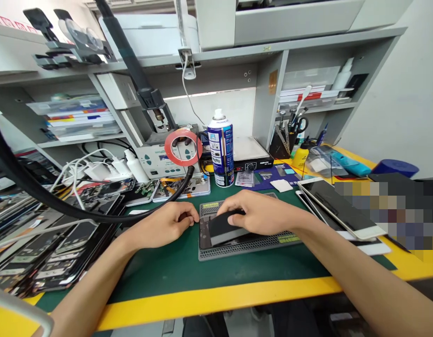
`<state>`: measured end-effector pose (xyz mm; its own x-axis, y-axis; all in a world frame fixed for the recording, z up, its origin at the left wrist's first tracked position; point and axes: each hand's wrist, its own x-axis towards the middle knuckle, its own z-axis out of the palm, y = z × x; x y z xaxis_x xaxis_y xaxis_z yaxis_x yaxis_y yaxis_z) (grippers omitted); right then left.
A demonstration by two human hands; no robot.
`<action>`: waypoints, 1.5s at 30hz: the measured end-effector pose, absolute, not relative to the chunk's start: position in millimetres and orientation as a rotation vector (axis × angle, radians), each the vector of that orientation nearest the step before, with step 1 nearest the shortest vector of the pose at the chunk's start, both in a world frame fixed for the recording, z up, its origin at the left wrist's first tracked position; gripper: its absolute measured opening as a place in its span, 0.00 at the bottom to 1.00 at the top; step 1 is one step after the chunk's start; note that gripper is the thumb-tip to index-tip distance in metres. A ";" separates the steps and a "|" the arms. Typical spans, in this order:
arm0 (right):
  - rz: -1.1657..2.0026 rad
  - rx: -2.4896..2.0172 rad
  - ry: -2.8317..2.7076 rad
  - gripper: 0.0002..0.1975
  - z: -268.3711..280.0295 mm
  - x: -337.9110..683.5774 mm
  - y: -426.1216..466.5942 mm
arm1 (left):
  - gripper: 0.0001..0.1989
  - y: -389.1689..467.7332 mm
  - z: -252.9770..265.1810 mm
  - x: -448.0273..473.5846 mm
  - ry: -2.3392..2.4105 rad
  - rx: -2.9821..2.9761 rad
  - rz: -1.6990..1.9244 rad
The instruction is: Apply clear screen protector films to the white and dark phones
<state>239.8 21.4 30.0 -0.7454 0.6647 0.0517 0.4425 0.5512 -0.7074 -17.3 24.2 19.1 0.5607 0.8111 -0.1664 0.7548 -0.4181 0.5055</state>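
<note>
My right hand grips a flat black panel, thumb on top, with the other fingers partly hidden behind it. The panel is tilted over a dark, flat phone-like device. Under that device lies a grey perforated mat with yellow-green labels. My left hand is at the mat's left edge, its fingers curled and closed with nothing visible in them. Whether its fingertips touch the mat is hard to tell.
Phone parts are stacked at left under a black hose. Behind the mat stand a blue spray can and a red tape ring. White-framed devices lie at right. Shelving lines the back.
</note>
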 end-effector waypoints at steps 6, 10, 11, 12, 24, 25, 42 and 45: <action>0.929 -1.013 -2.340 0.20 25.6 233.9 23.3 | 0.13 22.8 18.2 -17.4 1.237 2.270 0.154; 0.880 -0.967 -2.379 0.20 22.1 230.6 21.7 | 0.12 21.9 18.8 -18.2 1.233 2.282 0.163; 0.878 -0.965 -2.381 0.20 22.0 230.5 21.3 | 0.12 21.9 18.9 -18.5 1.234 2.278 0.162; 0.888 -0.966 -2.384 0.20 22.2 230.6 20.9 | 0.12 21.9 19.0 -18.8 1.235 2.274 0.161; 0.852 -0.960 -2.356 0.16 30.1 230.5 9.3 | 0.11 20.7 19.1 -19.3 1.243 2.263 0.130; 0.847 -0.969 -2.368 0.16 30.8 230.9 8.3 | 0.11 20.4 19.6 -19.1 1.246 2.262 0.132; 0.650 -0.942 -2.490 0.19 13.4 218.5 2.9 | 0.08 21.6 18.2 -23.8 1.161 2.273 0.233; 0.605 -0.885 -2.499 0.19 10.6 216.3 2.9 | 0.08 21.4 17.8 -24.0 1.152 2.286 0.234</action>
<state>216.3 2.9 10.6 -0.7095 0.6632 0.2381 0.4810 0.7027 -0.5242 -24.0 21.4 17.8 0.6148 0.7832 -0.0932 0.6846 -0.4712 0.5561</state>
